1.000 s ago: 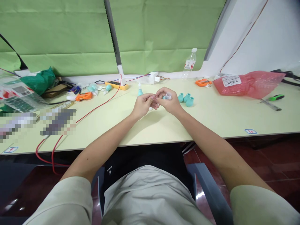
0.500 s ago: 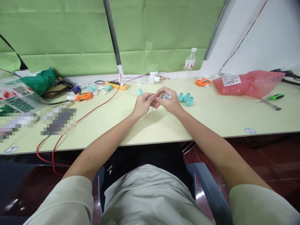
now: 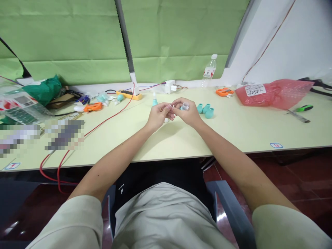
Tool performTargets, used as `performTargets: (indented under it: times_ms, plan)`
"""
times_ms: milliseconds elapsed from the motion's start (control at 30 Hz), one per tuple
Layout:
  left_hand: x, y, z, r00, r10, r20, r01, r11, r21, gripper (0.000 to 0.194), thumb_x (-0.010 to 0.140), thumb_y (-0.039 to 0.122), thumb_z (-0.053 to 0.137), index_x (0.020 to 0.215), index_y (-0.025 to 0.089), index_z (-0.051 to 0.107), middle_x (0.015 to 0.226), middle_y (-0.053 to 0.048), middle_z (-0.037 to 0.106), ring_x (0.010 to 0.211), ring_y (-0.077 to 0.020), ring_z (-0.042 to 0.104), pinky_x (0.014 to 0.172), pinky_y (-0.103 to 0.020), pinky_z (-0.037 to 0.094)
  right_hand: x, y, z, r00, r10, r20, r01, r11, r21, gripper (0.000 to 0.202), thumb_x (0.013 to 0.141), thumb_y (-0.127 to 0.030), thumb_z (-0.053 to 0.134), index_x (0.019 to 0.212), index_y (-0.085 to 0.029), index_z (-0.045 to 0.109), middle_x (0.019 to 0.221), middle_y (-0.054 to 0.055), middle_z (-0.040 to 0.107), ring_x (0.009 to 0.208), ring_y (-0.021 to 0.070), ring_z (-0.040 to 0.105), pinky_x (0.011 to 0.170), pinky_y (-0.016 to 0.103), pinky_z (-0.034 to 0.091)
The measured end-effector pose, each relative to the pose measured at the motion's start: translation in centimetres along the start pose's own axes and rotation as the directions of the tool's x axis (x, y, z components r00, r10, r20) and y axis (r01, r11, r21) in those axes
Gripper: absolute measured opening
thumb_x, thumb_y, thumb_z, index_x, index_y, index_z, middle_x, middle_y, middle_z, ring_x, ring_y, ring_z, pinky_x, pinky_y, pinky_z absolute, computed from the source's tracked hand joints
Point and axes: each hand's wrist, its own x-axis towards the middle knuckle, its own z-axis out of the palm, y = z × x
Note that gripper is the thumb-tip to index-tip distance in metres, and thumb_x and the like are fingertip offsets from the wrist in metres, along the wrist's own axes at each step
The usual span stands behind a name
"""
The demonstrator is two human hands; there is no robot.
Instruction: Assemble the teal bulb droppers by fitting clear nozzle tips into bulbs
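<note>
My left hand (image 3: 159,116) and my right hand (image 3: 190,112) meet over the table, fingertips pinched together. Whatever is between those fingertips is too small to make out. Within the curl of my right hand sits a clear plastic tube-like piece (image 3: 185,105) with its round opening facing up and a bit of teal by it. A small white piece (image 3: 166,120) shows just below my left fingers, partly covered. Behind my left hand stands a teal squeeze bulb with a white tip (image 3: 155,101). Several teal rubber bulbs (image 3: 208,111) stand right of my right hand.
On the right are an orange tool (image 3: 224,92), a red plastic bag (image 3: 275,94) and a green-handled screwdriver (image 3: 305,108). A clear bottle (image 3: 209,71) stands at the back. A yellow multimeter (image 3: 129,95), red cable (image 3: 103,121) and orange-handled tool (image 3: 92,107) lie left.
Both hands stay nearly in place, with only slight finger movement. The clear plastic piece in my right hand looks tilted a little differently. The rest stays as it was.
</note>
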Motion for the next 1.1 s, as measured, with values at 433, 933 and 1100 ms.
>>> performTargets:
  times_ms: [433,933,1100]
  plan:
    - [0.4,-0.7,-0.5,0.999,-0.023,0.024,0.023,1.000,-0.002,0.053,0.080,0.062,0.078,0.092,0.011,0.069,0.077,-0.008,0.073,0.061,-0.0151,0.070,0.059,-0.029,0.058,0.3,0.7,-1.0,0.990,-0.137,0.020,0.138,0.966,-0.219,0.012,0.084,-0.031,0.071,0.088,-0.021,0.077,0.078,0.003,0.067,0.072,0.0189,0.059,0.069,0.033,0.047]
    - [1.5,0.0,-2.8,0.935,0.330,-0.130,-0.257,0.882,0.395,0.031,0.091,0.040,0.069,0.113,0.018,0.072,0.079,-0.001,0.069,0.057,-0.0090,0.058,0.058,-0.024,0.049,1.6,-0.6,-6.1,0.825,0.533,0.189,-0.142,0.520,-0.842,0.006,0.072,-0.013,0.067,0.075,-0.017,0.070,0.069,0.006,0.069,0.062,0.0200,0.063,0.061,0.030,0.045]
    - [2.3,1.0,-5.6,0.871,0.491,0.002,-0.309,0.546,0.778,0.021,0.085,0.023,0.065,0.103,0.019,0.073,0.079,-0.001,0.068,0.066,-0.0120,0.056,0.068,-0.026,0.046,1.9,0.0,-4.9,0.732,0.642,0.228,-0.044,0.378,-0.925,0.008,0.071,-0.009,0.067,0.075,-0.016,0.069,0.081,0.013,0.073,0.073,0.0259,0.068,0.065,0.033,0.047]
